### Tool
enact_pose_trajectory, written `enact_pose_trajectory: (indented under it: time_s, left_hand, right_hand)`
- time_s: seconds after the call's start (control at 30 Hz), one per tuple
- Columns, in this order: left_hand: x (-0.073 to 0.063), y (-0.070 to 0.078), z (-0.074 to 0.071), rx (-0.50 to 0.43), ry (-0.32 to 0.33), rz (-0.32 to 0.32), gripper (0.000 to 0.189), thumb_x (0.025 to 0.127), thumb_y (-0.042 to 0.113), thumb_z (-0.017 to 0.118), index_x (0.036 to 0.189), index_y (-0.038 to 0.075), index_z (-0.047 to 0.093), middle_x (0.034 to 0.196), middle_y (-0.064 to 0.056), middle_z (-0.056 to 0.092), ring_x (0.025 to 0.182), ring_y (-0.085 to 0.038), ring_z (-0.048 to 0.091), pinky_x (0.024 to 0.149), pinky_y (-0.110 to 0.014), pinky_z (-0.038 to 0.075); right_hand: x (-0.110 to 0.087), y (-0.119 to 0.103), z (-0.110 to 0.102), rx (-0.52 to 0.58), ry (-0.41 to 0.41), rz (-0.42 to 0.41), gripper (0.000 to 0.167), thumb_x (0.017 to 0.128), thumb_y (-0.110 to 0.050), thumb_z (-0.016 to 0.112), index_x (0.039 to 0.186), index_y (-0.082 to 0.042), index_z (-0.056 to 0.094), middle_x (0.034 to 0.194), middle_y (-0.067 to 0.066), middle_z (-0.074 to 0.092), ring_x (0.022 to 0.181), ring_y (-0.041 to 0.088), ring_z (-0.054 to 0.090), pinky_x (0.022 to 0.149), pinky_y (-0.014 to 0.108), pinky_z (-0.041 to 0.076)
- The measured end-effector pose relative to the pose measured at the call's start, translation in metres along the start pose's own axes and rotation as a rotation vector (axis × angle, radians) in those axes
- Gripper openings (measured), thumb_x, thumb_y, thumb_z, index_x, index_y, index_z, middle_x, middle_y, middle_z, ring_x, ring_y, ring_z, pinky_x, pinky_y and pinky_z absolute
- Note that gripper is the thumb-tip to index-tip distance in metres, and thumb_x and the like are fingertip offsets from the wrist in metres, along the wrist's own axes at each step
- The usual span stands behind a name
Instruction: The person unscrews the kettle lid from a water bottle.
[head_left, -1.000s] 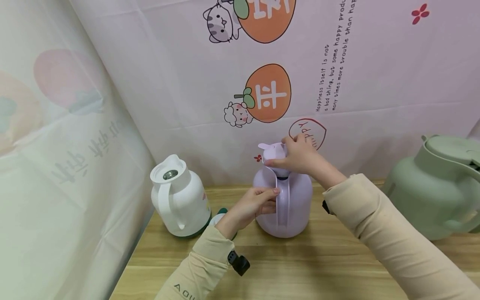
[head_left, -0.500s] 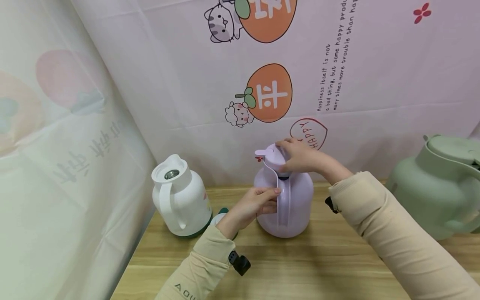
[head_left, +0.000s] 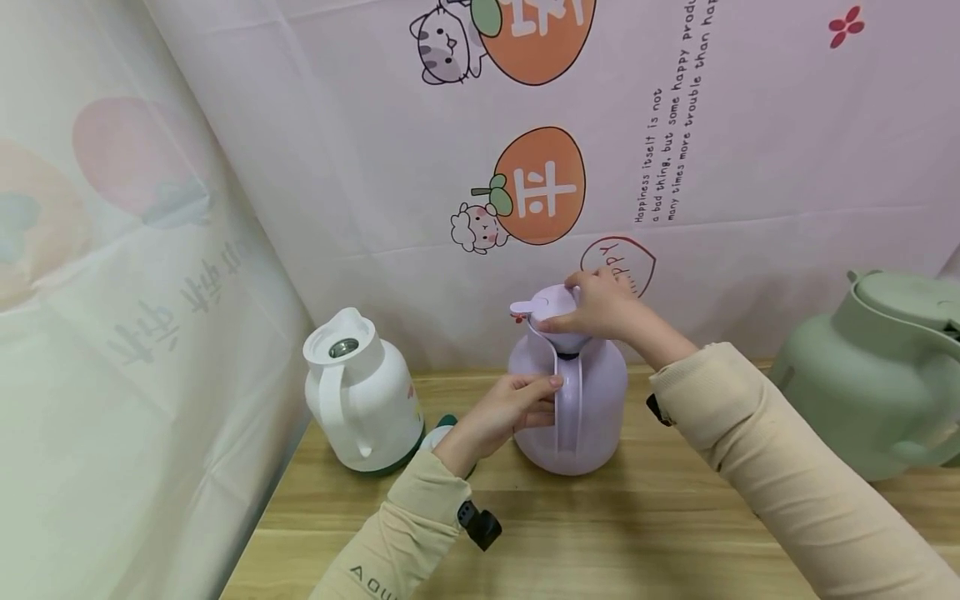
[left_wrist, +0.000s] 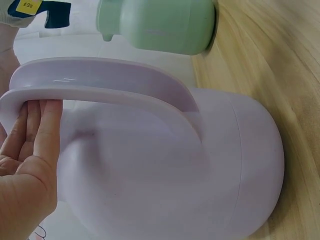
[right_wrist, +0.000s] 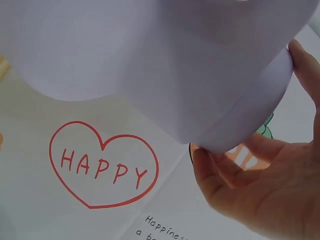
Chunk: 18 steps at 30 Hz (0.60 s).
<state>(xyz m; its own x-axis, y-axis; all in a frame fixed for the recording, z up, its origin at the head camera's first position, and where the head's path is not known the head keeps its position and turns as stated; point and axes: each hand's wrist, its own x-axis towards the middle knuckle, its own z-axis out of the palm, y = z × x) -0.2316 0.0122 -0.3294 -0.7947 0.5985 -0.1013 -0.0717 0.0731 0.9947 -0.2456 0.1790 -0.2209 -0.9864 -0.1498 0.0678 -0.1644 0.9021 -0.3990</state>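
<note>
A lilac thermos jug stands upright on the wooden table, its handle facing me. My left hand grips the upper part of that handle, fingers hooked under it in the left wrist view. On top of the jug sits a lilac lid with a small tab pointing left. The fingers and thumb of my right hand are spread round the lid's edge and hold it. In the right wrist view the lid's rim lies between the thumb and the curled fingers.
To the left stands a white jug with its top uncovered. A small white and green lid lies beside it, partly hidden by my left wrist. A large green jug is at the right. Behind everything hangs a printed cloth.
The lid's tab has turned slightly to the left. My right hand shifted its fingers on the lid and came back round its edge. The left hand stays on the handle.
</note>
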Motion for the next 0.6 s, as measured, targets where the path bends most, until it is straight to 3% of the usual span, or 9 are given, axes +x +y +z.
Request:
enact_pose_trajectory:
  time_s: [0.27,0.43,0.6]
  left_hand:
    - [0.0,-0.001,0.0,0.007,-0.008,-0.004,0.044,0.1,0.024,0.048,0.123,-0.012,0.056,0.12,-0.017,0.061,0.104,-0.016,0.063,0.099,-0.037,0.051]
    - [-0.001,-0.002,0.0,0.011,-0.013,0.0,0.044,0.1,0.024,0.047,0.121,-0.013,0.057,0.122,-0.019,0.061,0.103,-0.016,0.063,0.099,-0.037,0.052]
    - [-0.001,-0.002,0.0,-0.005,-0.003,0.0,0.042,0.099,0.024,0.049,0.117,-0.014,0.058,0.108,-0.008,0.065,0.096,-0.012,0.064,0.097,-0.037,0.053]
  right_hand:
    - [0.003,0.01,-0.006,0.252,-0.157,-0.075,0.076,0.084,-0.021,0.071,0.145,0.003,0.032,0.146,0.028,0.036,0.123,0.037,0.043,0.103,0.052,0.04]
    - [-0.003,0.002,0.0,0.12,-0.057,0.001,0.084,0.082,-0.039,0.071,0.143,0.005,0.034,0.143,0.036,0.032,0.128,0.048,0.034,0.104,0.06,0.037]
    - [-0.008,-0.007,0.004,0.003,0.019,0.08,0.09,0.079,-0.049,0.072,0.135,0.013,0.038,0.132,0.04,0.037,0.122,0.053,0.033,0.1,0.062,0.036]
